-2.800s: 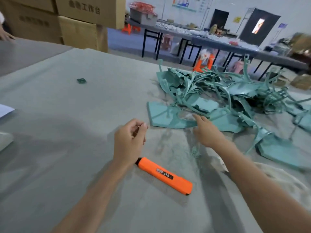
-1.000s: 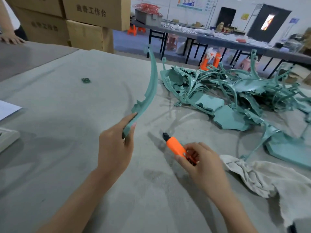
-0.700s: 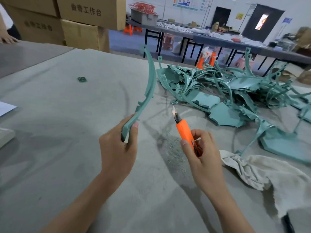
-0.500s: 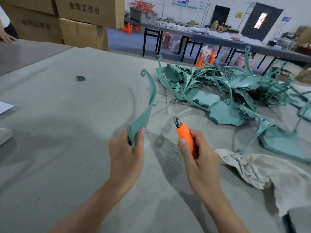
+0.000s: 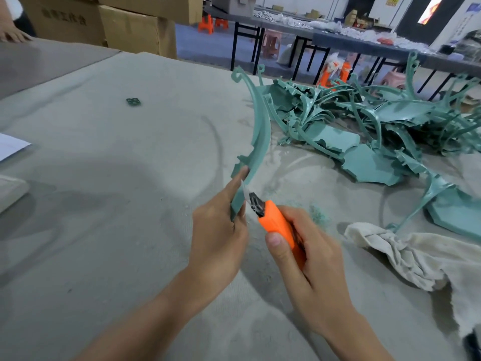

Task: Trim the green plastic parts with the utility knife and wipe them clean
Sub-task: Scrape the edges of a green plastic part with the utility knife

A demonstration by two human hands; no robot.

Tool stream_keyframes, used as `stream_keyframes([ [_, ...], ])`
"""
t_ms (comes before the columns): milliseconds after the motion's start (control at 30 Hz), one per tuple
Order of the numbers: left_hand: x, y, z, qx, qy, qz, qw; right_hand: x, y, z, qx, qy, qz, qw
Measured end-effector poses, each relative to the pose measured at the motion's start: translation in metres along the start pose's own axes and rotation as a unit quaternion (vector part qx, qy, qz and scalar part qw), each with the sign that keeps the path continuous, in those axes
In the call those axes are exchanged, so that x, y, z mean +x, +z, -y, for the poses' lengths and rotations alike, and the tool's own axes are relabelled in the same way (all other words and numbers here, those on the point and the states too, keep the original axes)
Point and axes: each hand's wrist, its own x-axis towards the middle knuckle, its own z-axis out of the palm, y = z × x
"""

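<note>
My left hand [image 5: 220, 238] grips the lower end of a long curved green plastic part [image 5: 259, 131] that rises up and away with a curled tip. My right hand [image 5: 307, 261] holds an orange utility knife [image 5: 276, 222] just to the right of it. The knife's blade lies against the part's edge close to my left fingers. A pile of green plastic parts [image 5: 364, 121] lies on the grey table [image 5: 117, 204] at the right. A crumpled off-white cloth [image 5: 416, 254] lies right of my right hand.
Green shavings [image 5: 318, 214] dot the table near the knife. A small green scrap [image 5: 133, 101] lies far left. Cardboard boxes [image 5: 135, 29] stand at the back left, where another person's hand [image 5: 13, 35] rests. A white sheet [image 5: 10, 147] sits at the left edge.
My right hand picked up the knife from the table and brought its blade to the part. My left hand lifted the curved part and now holds it closer to the knife.
</note>
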Motion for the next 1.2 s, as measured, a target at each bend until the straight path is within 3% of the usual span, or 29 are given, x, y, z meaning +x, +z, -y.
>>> stream_keyframes([
  [500, -0.0010, -0.0053, -0.0037, 0.051, 0.026, 0.075, 0.996, 0.0033, -0.0010, -0.0016, 0.005, 0.006, -0.035, 0.999],
  [700, -0.0013, -0.0059, -0.0063, 0.040, 0.003, 0.075, 0.996, 0.0018, 0.0014, 0.0010, 0.022, -0.020, -0.029, 0.999],
  [1200, -0.0028, -0.0032, -0.0025, 0.075, 0.027, 0.069, 0.994, 0.0037, 0.0006, -0.0046, 0.020, 0.014, -0.033, 0.999],
])
